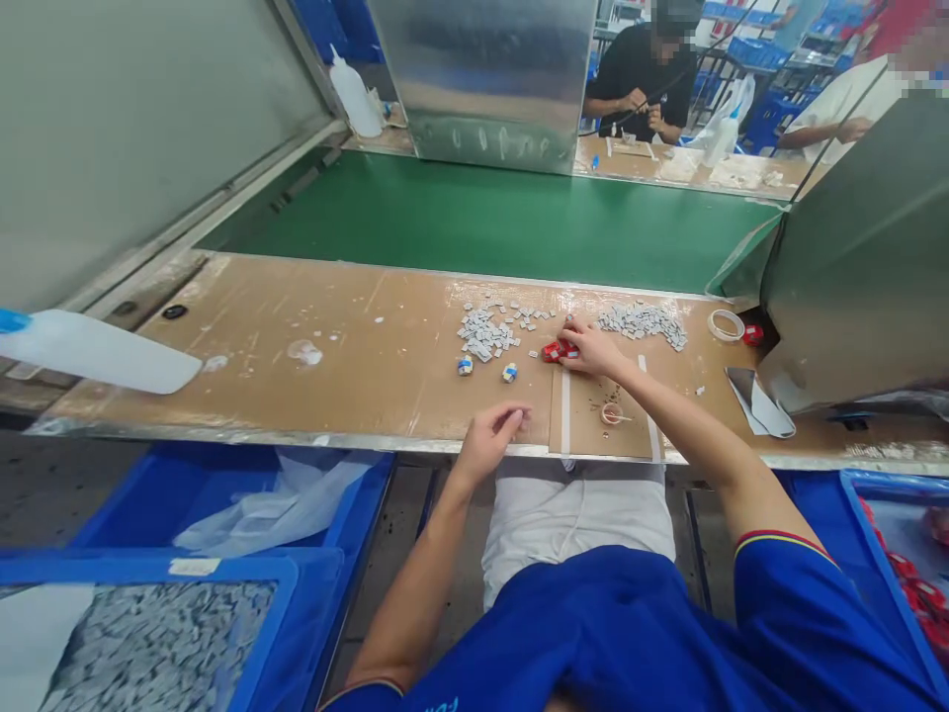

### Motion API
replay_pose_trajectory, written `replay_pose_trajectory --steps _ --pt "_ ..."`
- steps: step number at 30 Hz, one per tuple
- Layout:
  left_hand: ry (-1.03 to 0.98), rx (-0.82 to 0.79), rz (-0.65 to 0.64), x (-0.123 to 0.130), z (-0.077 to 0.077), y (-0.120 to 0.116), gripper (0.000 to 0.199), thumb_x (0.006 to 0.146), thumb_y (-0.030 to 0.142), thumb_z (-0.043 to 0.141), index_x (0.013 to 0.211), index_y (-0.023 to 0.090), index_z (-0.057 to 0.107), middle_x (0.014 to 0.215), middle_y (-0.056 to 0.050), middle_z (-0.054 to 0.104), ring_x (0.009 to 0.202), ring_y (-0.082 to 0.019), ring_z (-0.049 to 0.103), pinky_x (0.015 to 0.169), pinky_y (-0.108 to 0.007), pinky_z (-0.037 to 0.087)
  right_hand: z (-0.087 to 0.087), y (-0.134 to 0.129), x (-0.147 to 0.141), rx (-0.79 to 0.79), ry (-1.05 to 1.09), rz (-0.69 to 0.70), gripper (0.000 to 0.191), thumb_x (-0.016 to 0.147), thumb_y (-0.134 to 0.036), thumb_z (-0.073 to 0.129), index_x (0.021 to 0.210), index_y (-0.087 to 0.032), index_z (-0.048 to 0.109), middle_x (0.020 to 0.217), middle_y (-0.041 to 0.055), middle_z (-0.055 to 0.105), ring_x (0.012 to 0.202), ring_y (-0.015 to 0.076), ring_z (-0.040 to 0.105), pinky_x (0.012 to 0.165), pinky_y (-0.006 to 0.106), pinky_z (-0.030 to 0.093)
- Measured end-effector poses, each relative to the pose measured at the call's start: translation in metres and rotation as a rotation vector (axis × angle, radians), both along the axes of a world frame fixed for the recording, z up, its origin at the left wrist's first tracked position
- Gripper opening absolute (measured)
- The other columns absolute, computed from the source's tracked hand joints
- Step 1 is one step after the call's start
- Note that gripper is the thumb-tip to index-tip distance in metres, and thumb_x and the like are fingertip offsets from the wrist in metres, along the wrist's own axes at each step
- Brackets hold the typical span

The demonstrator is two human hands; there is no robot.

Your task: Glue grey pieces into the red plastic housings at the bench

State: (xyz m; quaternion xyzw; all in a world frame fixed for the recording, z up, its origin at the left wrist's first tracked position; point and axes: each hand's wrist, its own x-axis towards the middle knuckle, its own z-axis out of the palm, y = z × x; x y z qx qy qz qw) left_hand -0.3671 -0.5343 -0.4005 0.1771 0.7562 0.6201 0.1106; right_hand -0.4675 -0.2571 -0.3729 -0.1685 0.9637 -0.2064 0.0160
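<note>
- Two loose heaps of grey tiles (485,334) flank the red pieces (551,352) on the table (356,346); a sideways sweep of the right hand (589,349) could scatter them.
- On the near side of that hand stands a small cup (612,415) with a stick; drawing back low might tip it.
- Right grip: fingers bent down over the red pieces, touching them; whether they clamp one, I cannot tell.
- Left grip: the left hand (487,440) is half curled by the table's front edge, thumb near the fingers; whether it pinches anything small is unclear.
</note>
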Motion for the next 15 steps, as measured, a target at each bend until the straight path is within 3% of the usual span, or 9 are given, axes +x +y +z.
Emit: replay_pose_trajectory --steps 2,4,6,8,10,12,15 --pt "0.203 -0.132 0.020 -0.035 0.009 0.026 0.028 0.103 0.028 0.051 0.115 0.017 0.074 0.114 -0.011 0.080 0.100 -0.022 0.074 0.091 -0.036 0.060 0.004 0.008 0.002 0.038 -0.032 0.028 0.048 0.084 -0.037 0.074 0.129 -0.019 0.071 0.158 0.0198 0.052 0.136 0.0413 0.057 0.116 0.058 0.044" --pt "0.374 -0.333 -0.003 -0.068 0.016 0.059 0.034 0.098 0.015 0.055 0.129 0.017 0.069 0.136 -0.014 0.072 0.125 -0.027 0.067 0.111 -0.042 0.053 0.014 0.020 0.011 0.044 -0.033 0.025 0.061 0.086 -0.043 0.076 0.143 -0.022 0.065 0.169 0.0177 0.040 0.150 0.0432 0.047 0.123 0.060 0.039" --pt "0.394 -0.473 -0.060 -0.094 0.019 0.090 0.041 0.091 0.010 0.064 0.131 0.017 0.068 0.140 -0.016 0.069 0.132 -0.032 0.063 0.117 -0.047 0.047 0.027 0.035 0.033 -0.006 0.023 -0.057 0.067 0.091 -0.048 0.073 0.152 -0.024 0.058 0.173 0.0155 0.035 0.157 0.0420 0.039 0.127 0.061 0.036" --pt "0.366 -0.513 -0.084 -0.109 0.017 0.107 0.038 0.088 0.004 0.064 0.124 0.015 0.071 0.129 -0.019 0.073 0.127 -0.035 0.065 0.115 -0.051 0.048 0.037 0.052 0.071 -0.126 0.104 -0.191 0.060 0.097 -0.050 0.066 0.151 -0.025 0.059 0.168 0.0152 0.043 0.153 0.0392 0.046 0.122 0.059 0.045" --pt "0.347 -0.516 -0.076 -0.111 0.013 0.110 0.038 0.090 0.003 0.061 0.125 0.014 0.070 0.124 -0.019 0.074 0.124 -0.035 0.067 0.113 -0.052 0.048 0.039 0.069 0.118 -0.298 0.138 -0.304 0.051 0.100 -0.054 0.063 0.143 -0.026 0.064 0.153 0.0151 0.060 0.134 0.0343 0.065 0.105 0.053 0.060" --pt "0.294 -0.366 -0.045 -0.103 0.009 0.102 0.041 0.096 0.010 0.058 0.136 0.016 0.065 0.129 -0.017 0.072 0.122 -0.032 0.069 0.110 -0.049 0.051 0.030 0.083 0.165 -0.474 0.125 -0.396 0.043 0.100 -0.054 0.064 0.132 -0.026 0.069 0.132 0.0129 0.073 0.110 0.0282 0.076 0.090 0.045 0.065" --pt "-0.045 0.204 -0.056 -0.072 0.005 0.087 0.041 0.104 0.035 0.058 0.143 0.023 0.058 0.129 -0.012 0.073 0.107 -0.024 0.076 0.092 -0.037 0.061 0.003 0.095 0.217 -0.656 0.126 -0.548 0.035 0.100 -0.054 0.066 0.117 -0.024 0.074 0.115 0.0108 0.080 0.096 0.0242 0.079 0.083 0.040 0.066"
